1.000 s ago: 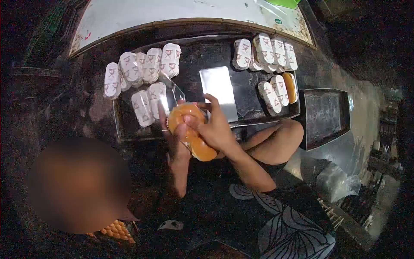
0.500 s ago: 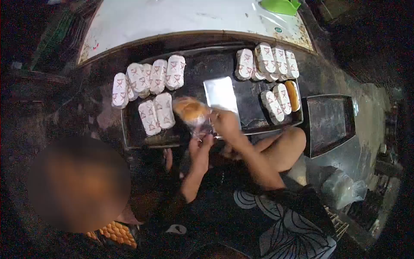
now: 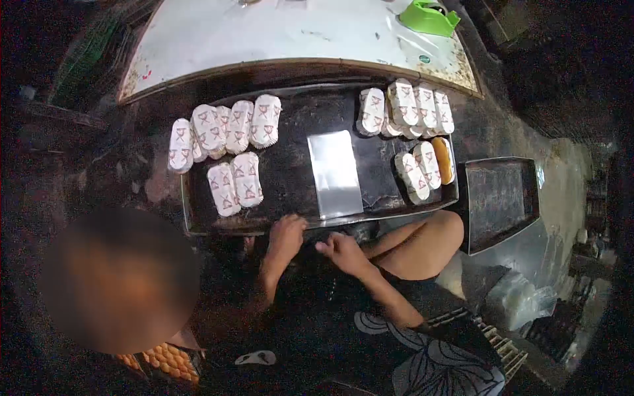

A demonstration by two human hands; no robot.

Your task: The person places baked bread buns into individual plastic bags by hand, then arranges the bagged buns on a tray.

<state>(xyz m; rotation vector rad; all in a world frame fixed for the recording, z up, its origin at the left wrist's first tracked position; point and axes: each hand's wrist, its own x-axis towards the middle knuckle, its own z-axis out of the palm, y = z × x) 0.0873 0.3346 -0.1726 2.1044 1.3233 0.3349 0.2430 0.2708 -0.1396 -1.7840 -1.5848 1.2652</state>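
My left hand (image 3: pixel 286 239) is at the near edge of the dark tray (image 3: pixel 290 152), its fingers curled together. To its right, my right hand (image 3: pixel 343 254) is closed just below the tray edge. Whatever either hand may hold is hidden or too small to make out. Between the bread groups lies a stack of shiny clear sheets or bags (image 3: pixel 333 175). Paper-wrapped pieces (image 3: pixel 265 122) stand at the tray's left, some over its edge. More wrapped pieces (image 3: pixel 403 102) are at its right, beside one uncovered brown bread (image 3: pixel 442 160).
A white tabletop (image 3: pixel 297 33) with a green holder (image 3: pixel 429 18) is beyond the tray. A second dark tray (image 3: pixel 500 198) and a plastic bag (image 3: pixel 518 300) are at the right. Another person's blurred head (image 3: pixel 119 284) is at lower left, near small brown breads (image 3: pixel 172 362).
The bread in clear plastic that was between my hands is no longer visible. Both hands have moved down towards me, uncovering the lower part of the shiny stack. The view has shifted slightly.
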